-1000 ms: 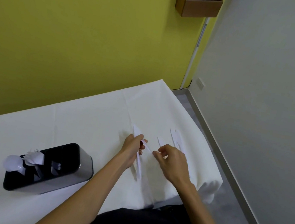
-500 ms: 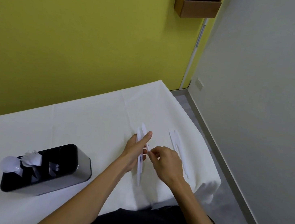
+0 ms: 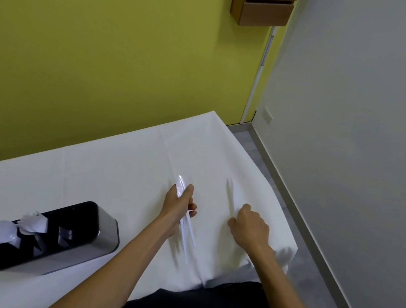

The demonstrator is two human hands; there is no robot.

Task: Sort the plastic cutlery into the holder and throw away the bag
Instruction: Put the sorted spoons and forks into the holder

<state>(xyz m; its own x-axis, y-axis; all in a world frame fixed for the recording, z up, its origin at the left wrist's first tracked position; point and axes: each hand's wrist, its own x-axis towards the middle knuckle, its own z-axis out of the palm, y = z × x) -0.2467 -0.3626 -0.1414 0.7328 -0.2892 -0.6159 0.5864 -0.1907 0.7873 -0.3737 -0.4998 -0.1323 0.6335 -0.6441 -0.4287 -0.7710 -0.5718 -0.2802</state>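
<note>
"Head view: where did the cutlery lie against the fingers?"

"The left hand (image 3: 178, 209) gripped a bundle of white plastic cutlery (image 3: 187, 232), with the fingers (image 3: 193, 207) curled round its middle and the thumb stretched along it. One end stuck out beyond the thumb tip. The longer end ran back past the wrist, above the white-clothed table (image 3: 116, 167)."

"And the right hand (image 3: 250, 225)?"

"It hung over the near end of the loose cutlery pieces (image 3: 231, 192), which lay flat on the cloth to the right of the bundle, not touching it. Its fingers were bent, with the tips at or just beside those pieces. Whether they pinched one could not be told."

"The holder (image 3: 104, 234)?"

"It stood off to the left, near the table's front edge, apart from both hands. A white spoon (image 3: 0, 232) stood upright in its left end compartment and forks (image 3: 33, 221) in the next."
</note>
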